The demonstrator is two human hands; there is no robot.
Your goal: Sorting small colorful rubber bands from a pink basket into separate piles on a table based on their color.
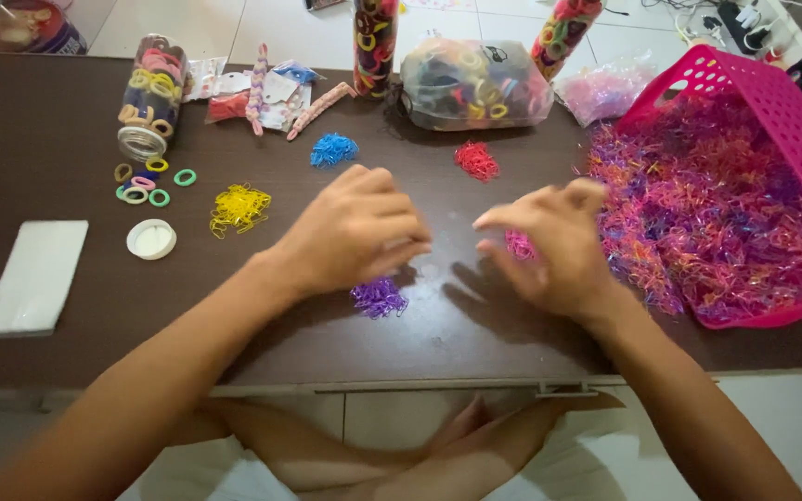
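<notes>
Sorting looks partly done, judging from how things lie: small single-colour heaps of tiny elastic bands sit apart on the dark brown tabletop [48, 139], namely a yellow heap [239, 207], a blue heap [333, 149], a red heap [476, 160], a purple heap [379, 298] and a pink heap [518, 245]. A far larger mixed pile [698, 204] spills from the tipped pink basket [772, 97] at the right, so most of the bands seem unsorted.

The left hand [350, 232] hovers just above the purple heap, fingers curled loosely inward; whether its grip pinches a band I cannot tell. The right hand [554, 246] hangs over the pink heap, fingers spread and slightly blurred, its grip released as far as shows.

Packages: a clear jar [148, 97] lies on its side at the upper left, full of thicker hair ties in pastel colours, some of them spilled out beside its white round lid [151, 239]. A flat white packet [34, 276] rests near the left edge. At the far edge stand two tall clear tubes of ties, with a bulging clear bag [475, 83] of dark ties between them, and small carded hair accessories [266, 97] lie beside the jar.
</notes>
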